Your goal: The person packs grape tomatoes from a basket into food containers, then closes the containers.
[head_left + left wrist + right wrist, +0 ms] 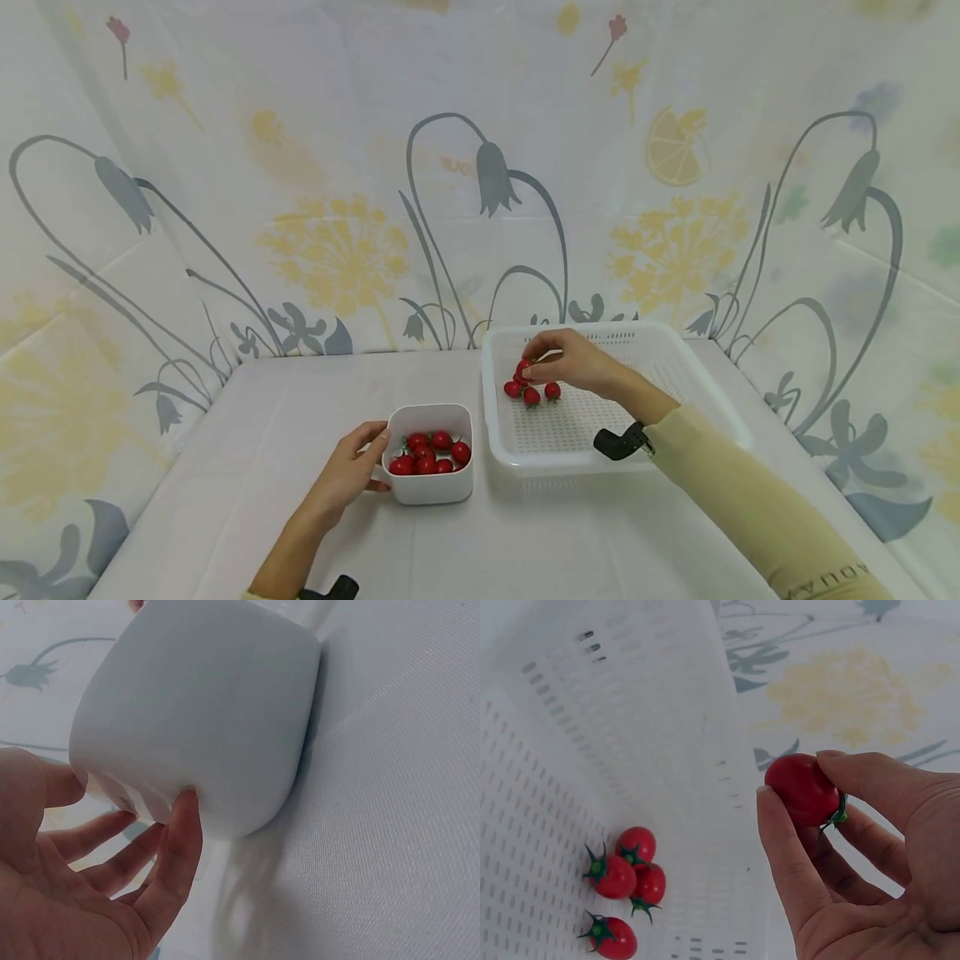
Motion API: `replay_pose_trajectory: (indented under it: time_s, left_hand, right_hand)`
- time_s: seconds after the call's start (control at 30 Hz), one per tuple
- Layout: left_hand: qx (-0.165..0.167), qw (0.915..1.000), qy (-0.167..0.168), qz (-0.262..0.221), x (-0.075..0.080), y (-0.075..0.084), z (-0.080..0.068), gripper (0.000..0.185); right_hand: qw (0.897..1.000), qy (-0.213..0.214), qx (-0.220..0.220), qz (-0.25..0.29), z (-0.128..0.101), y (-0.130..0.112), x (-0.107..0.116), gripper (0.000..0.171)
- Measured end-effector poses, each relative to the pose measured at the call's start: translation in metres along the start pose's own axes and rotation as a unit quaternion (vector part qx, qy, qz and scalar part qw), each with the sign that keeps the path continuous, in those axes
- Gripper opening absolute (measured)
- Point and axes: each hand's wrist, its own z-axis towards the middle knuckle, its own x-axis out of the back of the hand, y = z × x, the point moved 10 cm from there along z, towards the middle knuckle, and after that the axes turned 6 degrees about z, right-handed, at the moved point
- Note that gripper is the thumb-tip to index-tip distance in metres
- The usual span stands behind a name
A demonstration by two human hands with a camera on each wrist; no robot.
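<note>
My left hand (pixel 347 468) holds a small white container (pixel 433 490) by its left side, thumb near the rim and fingers lower down. Several cherry tomatoes (pixel 424 451) lie inside it. In the left wrist view the container's outer wall (pixel 202 712) hides its contents. Over the left part of a white perforated basket (pixel 525 461), my right hand (pixel 573 364) pinches one red cherry tomato (pixel 802 789) between thumb and fingers, its green stem end towards the palm. Below, several more cherry tomatoes (pixel 615 876) with green calyxes rest on the basket's floor.
The basket stands right of the container on a white-covered table (pixel 300 400), a narrow gap between them. A curtain with printed flowers (pixel 337 242) hangs behind the table. Black wrist devices (pixel 621 442) sit on both forearms.
</note>
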Motion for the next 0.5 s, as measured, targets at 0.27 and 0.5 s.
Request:
replay_pose_trajectory:
  time_s: [0.27, 0.5]
  left_hand:
    - [0.000, 1.0000, 0.001, -0.003, 0.000, -0.002, 0.000, 0.041]
    - [-0.003, 1.0000, 0.001, -0.006, 0.000, -0.001, 0.000, 0.040]
  right_hand:
    - [0.999, 0.015, 0.026, -0.042, -0.005, -0.014, -0.014, 0.022]
    - [0.999, 0.016, 0.027, -0.043, -0.006, -0.014, -0.027, 0.024]
